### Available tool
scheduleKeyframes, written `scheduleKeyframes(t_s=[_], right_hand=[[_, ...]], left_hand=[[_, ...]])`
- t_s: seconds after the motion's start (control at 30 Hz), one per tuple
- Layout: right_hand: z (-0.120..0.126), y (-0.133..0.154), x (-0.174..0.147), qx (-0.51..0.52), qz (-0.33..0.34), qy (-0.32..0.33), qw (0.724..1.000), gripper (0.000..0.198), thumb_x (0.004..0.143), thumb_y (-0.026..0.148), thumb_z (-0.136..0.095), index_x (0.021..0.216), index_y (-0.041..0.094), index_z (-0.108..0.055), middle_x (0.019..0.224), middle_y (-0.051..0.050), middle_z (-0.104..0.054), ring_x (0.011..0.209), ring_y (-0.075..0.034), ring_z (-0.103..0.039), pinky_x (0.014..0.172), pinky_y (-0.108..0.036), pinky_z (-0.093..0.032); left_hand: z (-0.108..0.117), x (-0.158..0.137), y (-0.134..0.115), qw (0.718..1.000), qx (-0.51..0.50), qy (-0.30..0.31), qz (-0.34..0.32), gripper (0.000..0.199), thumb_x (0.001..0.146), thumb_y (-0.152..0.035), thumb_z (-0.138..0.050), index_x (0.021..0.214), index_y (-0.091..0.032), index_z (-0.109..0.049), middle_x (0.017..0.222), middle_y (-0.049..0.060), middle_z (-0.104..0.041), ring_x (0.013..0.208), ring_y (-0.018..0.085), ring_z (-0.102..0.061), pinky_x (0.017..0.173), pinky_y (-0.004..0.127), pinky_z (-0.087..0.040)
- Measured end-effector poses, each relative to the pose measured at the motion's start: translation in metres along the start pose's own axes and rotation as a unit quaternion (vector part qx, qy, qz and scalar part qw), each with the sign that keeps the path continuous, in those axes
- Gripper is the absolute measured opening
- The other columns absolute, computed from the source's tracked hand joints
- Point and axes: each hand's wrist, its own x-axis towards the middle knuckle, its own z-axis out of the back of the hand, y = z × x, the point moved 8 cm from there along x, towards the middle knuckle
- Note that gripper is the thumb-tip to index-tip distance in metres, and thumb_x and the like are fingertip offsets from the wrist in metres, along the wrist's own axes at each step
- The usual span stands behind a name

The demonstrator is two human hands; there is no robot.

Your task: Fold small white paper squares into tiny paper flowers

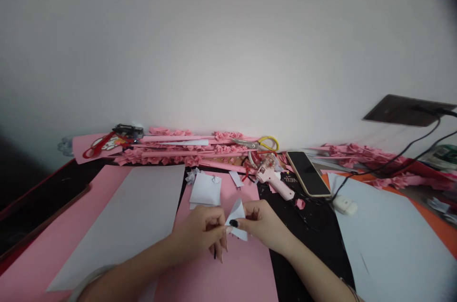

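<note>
A small piece of white paper (pixel 238 210), curled into a cone-like shape, is held between my two hands above a pink sheet (pixel 228 276). My left hand (pixel 200 227) pinches its left corner with thumb and finger. On the other side, my right hand (pixel 266 226) grips it, thumb pressed on the front and fingers behind. A small dark spot shows under my left fingers; I cannot make out what it is. Just beyond my left hand lies a stack of white paper squares (pixel 206 189), with crumpled white scraps (pixel 193 175) beside it.
Pink paper flowers on stems (pixel 193 153) lie along the wall with yellow-handled scissors (pixel 259 143). A pink glue gun (pixel 276 180), a phone (pixel 309 173) and a white plug-like block (pixel 344 205) with black cables lie right. Large white sheets (pixel 132 226) flank both sides.
</note>
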Motion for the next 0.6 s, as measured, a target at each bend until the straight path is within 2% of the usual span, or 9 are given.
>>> scheduleKeyframes(t_s=[0.2,0.4,0.6], right_hand=[[0.008,-0.004,0.001,-0.039,-0.001,-0.033,0.999,0.045,0.072,0.049,-0.065,0.049,0.015,-0.047,0.04,0.006,-0.04,0.036,-0.005,-0.031,0.038,-0.019,-0.019],[0.009,-0.002,0.0,-0.055,0.008,-0.05,0.997,0.05,0.078,0.054,-0.056,0.048,0.018,-0.039,0.038,0.006,-0.041,0.034,-0.006,-0.033,0.036,-0.019,-0.019],[0.006,-0.008,-0.001,-0.06,-0.016,-0.019,0.998,0.042,0.081,0.052,-0.052,0.059,0.018,-0.043,0.043,0.004,-0.051,0.033,-0.006,-0.036,0.034,-0.017,-0.023]], left_hand=[[0.002,0.002,-0.004,0.999,-0.05,0.021,0.0,0.023,0.081,-0.03,-0.056,0.066,-0.016,-0.045,0.056,0.0,-0.067,0.039,0.011,-0.061,0.037,0.016,-0.041],[0.004,0.002,-0.005,0.996,-0.086,0.027,-0.001,0.024,0.079,-0.028,-0.059,0.064,-0.017,-0.044,0.057,0.001,-0.068,0.039,0.011,-0.061,0.034,0.015,-0.04],[0.011,0.005,-0.002,0.995,-0.096,-0.007,-0.014,0.025,0.081,-0.029,-0.057,0.064,-0.016,-0.044,0.055,0.001,-0.067,0.038,0.011,-0.061,0.036,0.017,-0.043]])
